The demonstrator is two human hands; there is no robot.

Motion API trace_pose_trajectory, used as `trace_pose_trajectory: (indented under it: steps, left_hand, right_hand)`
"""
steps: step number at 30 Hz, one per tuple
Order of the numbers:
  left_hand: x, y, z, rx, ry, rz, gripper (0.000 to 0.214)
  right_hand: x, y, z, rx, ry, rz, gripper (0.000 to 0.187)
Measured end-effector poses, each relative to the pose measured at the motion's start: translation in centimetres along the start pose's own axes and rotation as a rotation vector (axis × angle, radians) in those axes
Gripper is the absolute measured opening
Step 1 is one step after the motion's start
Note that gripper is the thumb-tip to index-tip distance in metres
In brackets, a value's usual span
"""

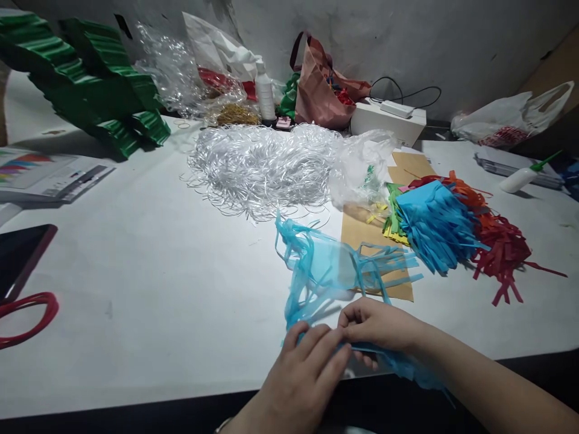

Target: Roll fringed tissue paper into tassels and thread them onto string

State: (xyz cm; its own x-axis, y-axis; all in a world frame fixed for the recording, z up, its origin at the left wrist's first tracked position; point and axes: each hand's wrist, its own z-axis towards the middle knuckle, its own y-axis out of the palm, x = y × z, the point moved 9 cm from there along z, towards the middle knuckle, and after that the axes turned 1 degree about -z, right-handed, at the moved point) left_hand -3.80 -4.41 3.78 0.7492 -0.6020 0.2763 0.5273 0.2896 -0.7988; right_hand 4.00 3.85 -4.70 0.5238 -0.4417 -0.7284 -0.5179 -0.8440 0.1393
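A light blue fringed tissue-paper strip (323, 268) lies on the white table (149, 283) near its front edge. My left hand (301, 364) rests on the strip's near end with its fingers pressed together on the paper. My right hand (377, 328) is curled and pinches the same end of the strip, touching the left fingertips. The fringe trails away from both hands toward a brown cardboard sheet (357, 232).
A pile of blue, green, yellow and red fringed paper (452, 226) lies to the right. Behind are white shredded plastic (262, 166), a green corrugated shape (97, 84), bags, a white box (386, 123), glue bottles (522, 178) and a dark tablet (20, 256) at left.
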Motion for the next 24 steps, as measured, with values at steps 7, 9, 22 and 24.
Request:
trace_pose_trajectory:
  steps: [7, 9, 22, 24]
  left_hand:
    - [-6.1, -0.8, -0.5, -0.072, -0.177, -0.162, 0.022]
    - [-8.2, -1.7, -1.3, -0.085, -0.218, -0.155, 0.024]
    - [-0.4, -2.8, 0.2, 0.078, -0.054, -0.173, 0.026]
    - [1.3, -0.4, 1.0, 0.083, -0.008, -0.158, 0.026]
  right_hand:
    - [1.5, -0.8, -1.1, -0.009, 0.115, 0.113, 0.011]
    - [1.6, -1.1, -1.3, -0.009, 0.126, 0.097, 0.010]
    - [1.1, -1.4, -0.5, -0.048, 0.078, 0.026, 0.005]
    - [1.1, -1.3, -0.4, -0.057, 0.072, 0.025, 0.006]
